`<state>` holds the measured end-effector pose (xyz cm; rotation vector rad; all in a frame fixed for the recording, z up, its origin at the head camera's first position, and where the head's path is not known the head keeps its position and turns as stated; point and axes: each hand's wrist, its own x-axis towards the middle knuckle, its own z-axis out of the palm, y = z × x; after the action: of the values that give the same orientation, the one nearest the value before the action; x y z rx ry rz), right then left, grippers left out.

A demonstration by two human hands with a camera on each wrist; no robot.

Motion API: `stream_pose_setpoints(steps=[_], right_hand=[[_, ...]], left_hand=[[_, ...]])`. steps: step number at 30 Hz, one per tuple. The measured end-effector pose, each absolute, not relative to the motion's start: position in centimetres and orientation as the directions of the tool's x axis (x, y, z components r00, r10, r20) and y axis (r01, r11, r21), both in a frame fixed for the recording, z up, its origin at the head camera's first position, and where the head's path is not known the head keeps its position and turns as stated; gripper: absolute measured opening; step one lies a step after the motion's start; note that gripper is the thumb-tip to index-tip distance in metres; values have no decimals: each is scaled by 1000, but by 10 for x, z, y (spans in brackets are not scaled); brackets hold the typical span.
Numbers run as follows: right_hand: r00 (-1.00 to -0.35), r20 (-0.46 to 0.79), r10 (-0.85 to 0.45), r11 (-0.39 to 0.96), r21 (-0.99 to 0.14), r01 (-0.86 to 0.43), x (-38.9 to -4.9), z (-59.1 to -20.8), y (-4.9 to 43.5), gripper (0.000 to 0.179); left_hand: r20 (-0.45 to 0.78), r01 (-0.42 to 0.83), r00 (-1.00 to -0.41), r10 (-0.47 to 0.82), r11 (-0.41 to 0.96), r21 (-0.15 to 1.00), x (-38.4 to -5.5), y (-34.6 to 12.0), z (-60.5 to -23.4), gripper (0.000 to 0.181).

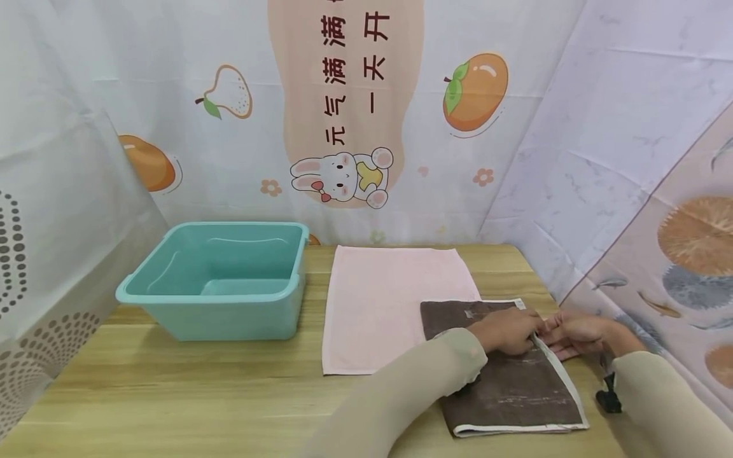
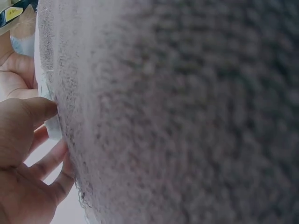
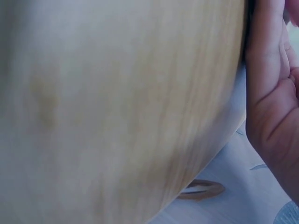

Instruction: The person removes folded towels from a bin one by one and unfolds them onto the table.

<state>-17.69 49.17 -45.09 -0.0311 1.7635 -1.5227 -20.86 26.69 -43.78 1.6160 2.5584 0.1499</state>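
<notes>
A brown towel (image 1: 509,388) with white edging lies folded at the right of the table, its upper left part overlapping a flat pink towel (image 1: 378,305). My left hand (image 1: 509,329) reaches over the brown towel and pinches its right-hand edge; in the left wrist view the thumb of this left hand (image 2: 23,126) presses on the edge, with the fingers below. Right beside it, my right hand (image 1: 581,334) holds the same edge from outside, fingertips close to the left ones. The right wrist view shows only part of the right hand (image 3: 271,88), its fingertips hidden.
A turquoise plastic basin (image 1: 212,318) stands at the left on the wooden table (image 1: 189,388). A printed curtain (image 1: 229,165) hangs along the back, and patterned cloth (image 1: 607,127) closes the right side near my right arm.
</notes>
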Motion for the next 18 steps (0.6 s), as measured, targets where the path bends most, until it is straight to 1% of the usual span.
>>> stream_pose_setpoints(steps=[8,11,18], right_hand=[[-687,-528,-500,275,-848,453,-177,-453,490,29],[-692,-522,-498,275,-852,445,-177,-452,490,29],[-708,-536,-459,301,-844,444,-176,-451,489,24]], left_hand=[[18,898,-434,901,431,88,-210,266,-442,17],[23,899,-434,901,431,79,-211,265,-442,13],[55,922,-387,920,385,47,-214,266,-443,9]])
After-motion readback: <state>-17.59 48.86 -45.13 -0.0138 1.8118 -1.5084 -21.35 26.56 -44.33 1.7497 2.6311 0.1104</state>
